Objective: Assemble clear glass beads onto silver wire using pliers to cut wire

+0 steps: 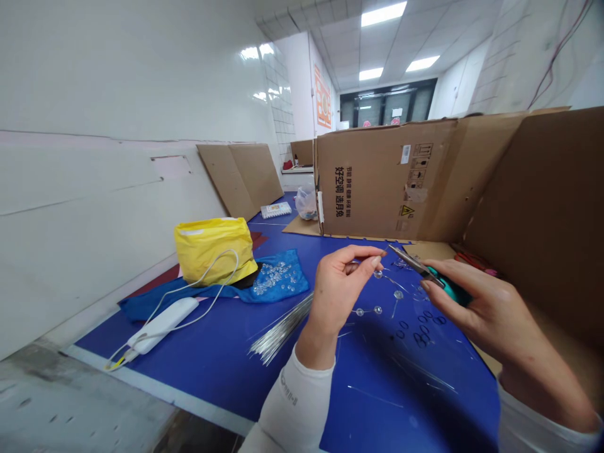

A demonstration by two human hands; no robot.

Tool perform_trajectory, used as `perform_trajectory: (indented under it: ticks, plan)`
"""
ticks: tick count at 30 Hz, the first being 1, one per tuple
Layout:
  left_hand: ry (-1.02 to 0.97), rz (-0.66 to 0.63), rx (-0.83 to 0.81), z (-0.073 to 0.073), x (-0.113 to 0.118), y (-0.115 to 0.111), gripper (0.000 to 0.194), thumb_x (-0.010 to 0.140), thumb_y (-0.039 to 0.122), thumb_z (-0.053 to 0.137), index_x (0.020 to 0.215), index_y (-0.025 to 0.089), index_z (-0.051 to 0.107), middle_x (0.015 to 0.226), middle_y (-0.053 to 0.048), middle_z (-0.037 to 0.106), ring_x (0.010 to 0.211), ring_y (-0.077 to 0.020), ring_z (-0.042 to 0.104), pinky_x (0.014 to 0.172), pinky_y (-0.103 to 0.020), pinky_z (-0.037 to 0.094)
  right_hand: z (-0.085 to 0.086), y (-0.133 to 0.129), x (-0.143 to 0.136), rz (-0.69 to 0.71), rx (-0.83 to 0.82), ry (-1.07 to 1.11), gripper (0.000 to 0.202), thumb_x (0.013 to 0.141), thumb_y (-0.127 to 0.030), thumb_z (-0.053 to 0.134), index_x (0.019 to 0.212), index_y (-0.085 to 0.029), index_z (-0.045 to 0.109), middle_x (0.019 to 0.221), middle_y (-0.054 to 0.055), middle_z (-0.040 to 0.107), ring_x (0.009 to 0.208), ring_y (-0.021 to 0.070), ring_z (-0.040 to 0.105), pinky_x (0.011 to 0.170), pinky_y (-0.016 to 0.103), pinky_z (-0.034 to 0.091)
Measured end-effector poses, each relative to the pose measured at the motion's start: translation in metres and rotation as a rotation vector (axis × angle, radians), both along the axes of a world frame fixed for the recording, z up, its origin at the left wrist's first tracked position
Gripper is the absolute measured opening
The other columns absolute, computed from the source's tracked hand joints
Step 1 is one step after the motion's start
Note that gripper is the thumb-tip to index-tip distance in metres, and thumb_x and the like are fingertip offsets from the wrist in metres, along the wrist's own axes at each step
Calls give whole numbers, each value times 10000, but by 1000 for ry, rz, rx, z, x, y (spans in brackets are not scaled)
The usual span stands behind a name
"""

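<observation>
My left hand [336, 280] is closed, thumb and forefinger pinching a thin wire [386, 250]. In my right hand [481, 302] is a pair of pliers [415, 263] with teal grips; its jaw tips are beside the wire end, and I cannot tell whether they touch it. Just under the left fingertips is a clear bead [378, 274], another bead [399, 294] lying nearby with wire attached. Two more wired beads [360, 312] show beside my left wrist. A bundle of straight silvery wires [278, 333] lies left of my left forearm, partly hidden by it.
Loose clear beads [278, 277] lie on a blue cloth [296, 261] by a yellow bag [214, 251]. A white power strip [165, 324] with a cable lies at the left. Cardboard [377, 182] walls the blue table's [212, 365] back and right. Dark loops [422, 336] show near the right hand.
</observation>
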State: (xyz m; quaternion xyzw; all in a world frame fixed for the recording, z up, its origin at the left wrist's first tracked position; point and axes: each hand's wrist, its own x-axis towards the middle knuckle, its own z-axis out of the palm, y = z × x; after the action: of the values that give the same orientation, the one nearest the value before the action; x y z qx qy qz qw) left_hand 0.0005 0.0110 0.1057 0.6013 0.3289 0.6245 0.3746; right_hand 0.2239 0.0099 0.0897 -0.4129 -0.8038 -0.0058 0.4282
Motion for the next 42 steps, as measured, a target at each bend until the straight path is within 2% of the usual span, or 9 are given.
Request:
perform_trajectory:
  ticks: [5, 10, 19, 34, 42]
  plan:
    - [-9, -6, -5, 1, 0, 0, 114, 860, 262, 716, 942, 208, 773, 870, -36, 762, 789, -118, 706, 774, -241, 576, -1, 0, 0, 0, 11, -6, 280, 950, -390, 582, 1167, -244, 684, 1069, 62, 757, 900, 229, 718, 757, 351, 558]
    - [-12, -4, -19, 2, 0, 0, 155, 849, 323, 738, 946, 209, 776, 910, -48, 771, 782, -125, 710, 755, -251, 574, -2, 0, -1, -3, 5, -20, 265, 954, -383, 579, 1163, -259, 684, 1072, 54, 757, 899, 231, 720, 759, 347, 557]
    - [-10, 29, -41, 3, -2, 2, 155, 823, 315, 757, 897, 179, 765, 811, -38, 761, 706, -110, 703, 680, -215, 551, -7, 3, -1, 19, 7, -69, 243, 957, -360, 588, 1167, -263, 663, 1107, 43, 745, 937, 221, 714, 773, 328, 547]
    - [12, 67, -35, 5, -1, 0, 131, 817, 270, 728, 882, 159, 752, 786, -41, 737, 683, -105, 676, 646, -206, 528, -6, 6, -4, 58, -68, -14, 273, 957, -384, 569, 1174, -255, 674, 1104, 59, 745, 964, 233, 711, 811, 361, 567]
    - [14, 95, -50, 0, -1, 1, 135, 807, 293, 733, 865, 171, 737, 773, -32, 694, 681, -102, 632, 602, -200, 488, -6, 6, -4, 42, -96, 35, 309, 943, -422, 565, 1135, -227, 709, 1074, 76, 765, 921, 241, 725, 799, 374, 586]
